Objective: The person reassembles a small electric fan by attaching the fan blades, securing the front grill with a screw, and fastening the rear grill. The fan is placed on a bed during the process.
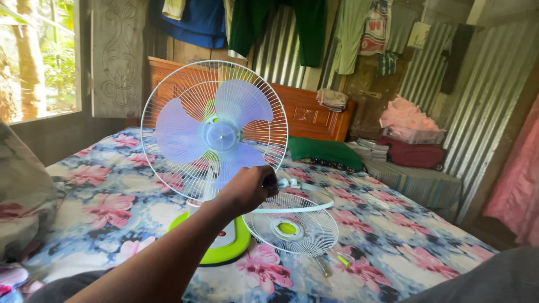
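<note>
The left hand [247, 189] reaches out with its fingers [268, 180] curled together on a small dark thing at the fan's [216, 134] lower rim; what it is cannot be told. The right hand is out of view. Just below the fingers the front grille [292, 227] lies off on the bed [393, 235], its ring [306, 206] loose above it, a screwdriver [324, 267] nearer. Beyond the fingers the blades [222, 134] sit bare in the rear cage, so the front is not yet closed.

The fan [216, 151] stood upright on the bed [112, 196] before me. Its detached front grille [291, 227] lay flat just right of its base, a screwdriver [324, 267] before that. A pillow [325, 151] lay behind, against the headboard [314, 115].
</note>
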